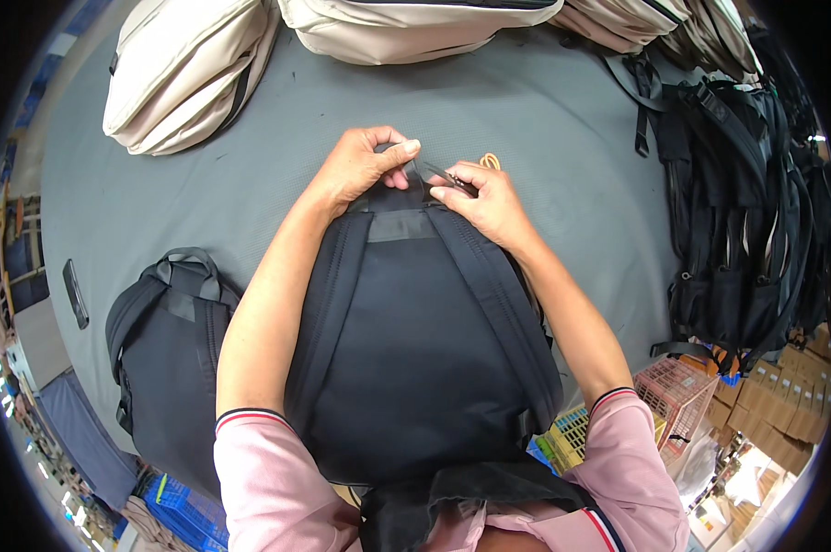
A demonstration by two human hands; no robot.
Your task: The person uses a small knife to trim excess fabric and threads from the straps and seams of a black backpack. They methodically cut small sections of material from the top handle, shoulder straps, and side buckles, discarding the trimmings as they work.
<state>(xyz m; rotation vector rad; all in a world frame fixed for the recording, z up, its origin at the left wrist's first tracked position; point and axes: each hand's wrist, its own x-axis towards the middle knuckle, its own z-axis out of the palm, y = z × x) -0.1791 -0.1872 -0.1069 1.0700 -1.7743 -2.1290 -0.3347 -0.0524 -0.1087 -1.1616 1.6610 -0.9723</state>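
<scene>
A black backpack (392, 340) lies in front of me with its padded shoulder straps facing up. At its top edge, my left hand (369, 166) is closed, pinching the carry handle (404, 195) between thumb and fingers. My right hand (489, 201) is closed around small dark thread snips (454, 180), whose blades point left toward the handle, close to my left fingertips. A tan loop (491, 161) sticks up behind the right fingers. Whether the blades touch any thread is too small to tell.
Another black backpack (171, 368) stands at the left. Cream backpacks (190, 74) line the far edge of the grey table (562, 138). Black bags (733, 202) are piled at the right. A dark flat object (75, 294) lies at the left edge. Plastic crates (675, 394) and cartons (783, 396) stand below.
</scene>
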